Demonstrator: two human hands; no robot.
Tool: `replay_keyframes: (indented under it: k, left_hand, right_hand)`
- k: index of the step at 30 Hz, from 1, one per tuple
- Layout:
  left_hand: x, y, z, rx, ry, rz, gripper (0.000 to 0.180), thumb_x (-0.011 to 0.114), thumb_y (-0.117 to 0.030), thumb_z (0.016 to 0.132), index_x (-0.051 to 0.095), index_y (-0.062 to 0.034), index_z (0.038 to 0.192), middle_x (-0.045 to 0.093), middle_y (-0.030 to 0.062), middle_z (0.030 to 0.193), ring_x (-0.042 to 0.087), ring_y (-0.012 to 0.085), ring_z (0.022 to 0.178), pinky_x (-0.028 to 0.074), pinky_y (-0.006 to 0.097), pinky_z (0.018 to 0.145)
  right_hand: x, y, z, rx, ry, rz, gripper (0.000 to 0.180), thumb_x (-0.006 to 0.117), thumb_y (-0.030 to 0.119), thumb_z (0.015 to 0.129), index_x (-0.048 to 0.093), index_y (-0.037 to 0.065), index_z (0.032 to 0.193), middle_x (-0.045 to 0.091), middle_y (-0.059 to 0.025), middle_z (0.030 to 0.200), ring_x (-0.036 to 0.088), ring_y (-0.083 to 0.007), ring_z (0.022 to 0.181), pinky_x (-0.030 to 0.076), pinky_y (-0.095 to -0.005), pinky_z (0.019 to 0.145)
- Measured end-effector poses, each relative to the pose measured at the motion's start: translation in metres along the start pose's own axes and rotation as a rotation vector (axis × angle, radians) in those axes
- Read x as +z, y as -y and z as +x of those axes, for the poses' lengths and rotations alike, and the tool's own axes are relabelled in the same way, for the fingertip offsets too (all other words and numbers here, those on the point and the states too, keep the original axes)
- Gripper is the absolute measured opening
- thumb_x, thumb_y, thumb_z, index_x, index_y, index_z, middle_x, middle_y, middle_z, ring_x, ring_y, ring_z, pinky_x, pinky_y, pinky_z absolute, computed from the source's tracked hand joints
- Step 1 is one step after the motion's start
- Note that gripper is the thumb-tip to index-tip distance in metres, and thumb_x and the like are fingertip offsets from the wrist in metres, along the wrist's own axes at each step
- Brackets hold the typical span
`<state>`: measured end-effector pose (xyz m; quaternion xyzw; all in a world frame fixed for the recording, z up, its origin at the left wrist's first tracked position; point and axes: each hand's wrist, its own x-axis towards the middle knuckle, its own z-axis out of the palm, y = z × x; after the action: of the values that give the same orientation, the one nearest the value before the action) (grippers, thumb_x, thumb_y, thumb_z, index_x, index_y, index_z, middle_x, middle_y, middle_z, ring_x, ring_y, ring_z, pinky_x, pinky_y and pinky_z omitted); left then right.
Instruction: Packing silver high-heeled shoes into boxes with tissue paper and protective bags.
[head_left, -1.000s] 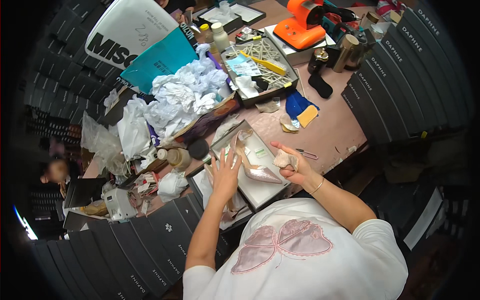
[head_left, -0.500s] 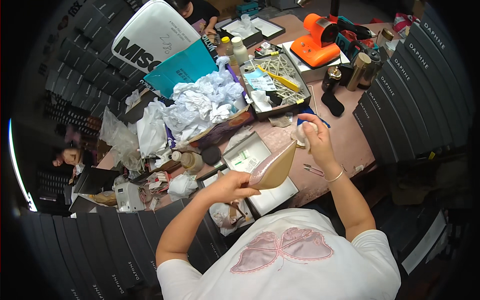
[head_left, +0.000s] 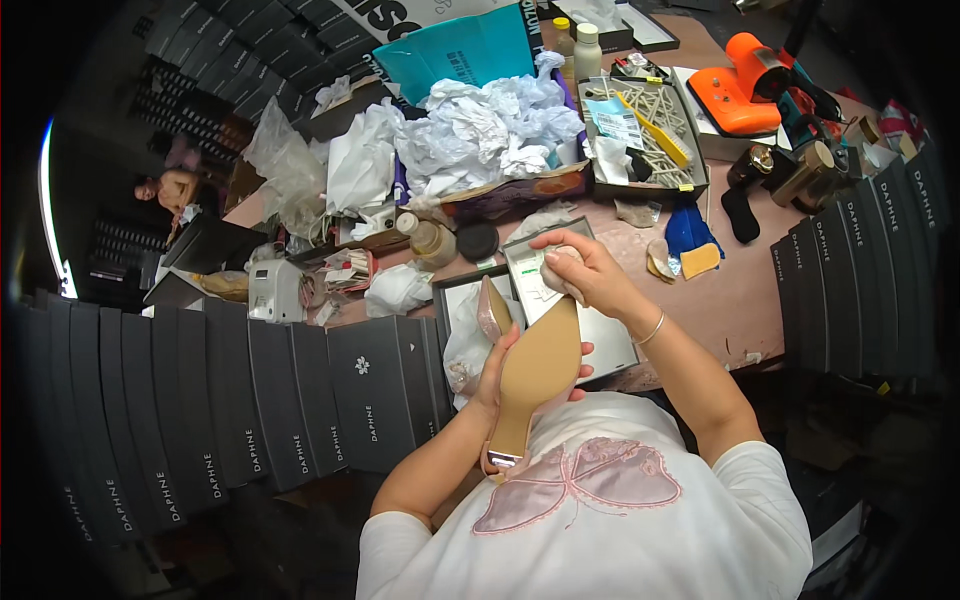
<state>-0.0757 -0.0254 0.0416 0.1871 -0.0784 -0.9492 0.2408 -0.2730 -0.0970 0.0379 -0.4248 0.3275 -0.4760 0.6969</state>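
Spreading across the far half of the pink worktable is a heap of crumpled white tissue paper, with an open grey shoebox nearer the person. Over the box, the left hand wraps its fingers around a high-heeled shoe, tan sole up, toe pointing away. The right hand curls closed on a small white pad pressed at the shoe's toe.
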Motion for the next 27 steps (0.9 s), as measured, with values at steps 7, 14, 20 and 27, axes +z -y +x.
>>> replay_keyframes:
  k: [7, 14, 20, 27]
  left_hand:
    - [-0.011, 0.008, 0.002, 0.103, -0.21, 0.05, 0.065, 0.037, -0.051, 0.093, 0.036, -0.005, 0.139, 0.052, 0.0221, 0.126, 0.058, 0.0298, 0.108, 0.049, 0.044, 0.091]
    - [-0.003, 0.014, 0.011, 0.214, -0.376, 0.212, 0.071, 0.037, -0.059, 0.089, 0.04, -0.006, 0.136, 0.058, 0.0181, 0.114, 0.062, 0.0313, 0.098, 0.053, 0.045, 0.082]
    - [-0.017, 0.02, 0.008, 0.242, -0.3, -0.062, 0.062, 0.031, -0.052, 0.095, 0.04, -0.0081, 0.138, 0.059, 0.0146, 0.11, 0.061, 0.0262, 0.096, 0.052, 0.039, 0.082]
    - [-0.018, 0.009, 0.0, 0.234, -0.218, 0.209, 0.062, 0.028, -0.054, 0.096, 0.044, -0.0067, 0.132, 0.058, 0.0135, 0.116, 0.059, 0.0259, 0.104, 0.053, 0.036, 0.077]
  right_hand:
    - [0.059, 0.004, -0.078, -0.514, 0.312, -1.206, 0.036, 0.058, 0.009, 0.082, 0.056, 0.007, 0.118, 0.059, -0.0123, 0.068, 0.063, -0.0268, 0.06, 0.048, -0.0363, 0.052]
    - [0.064, -0.004, -0.073, -0.429, 0.153, -1.358, 0.045, 0.06, 0.008, 0.078, 0.055, 0.015, 0.122, 0.062, -0.0053, 0.069, 0.062, -0.0237, 0.055, 0.049, -0.0348, 0.045]
    - [0.057, -0.009, -0.043, -0.453, -0.015, -1.267, 0.042, 0.059, 0.013, 0.078, 0.055, 0.015, 0.12, 0.062, -0.0077, 0.067, 0.061, -0.0266, 0.052, 0.049, -0.0363, 0.045]
    - [0.045, -0.024, -0.006, -0.426, -0.023, -1.3, 0.032, 0.054, 0.019, 0.083, 0.057, 0.018, 0.115, 0.063, -0.0112, 0.069, 0.063, -0.0326, 0.066, 0.045, -0.0489, 0.063]
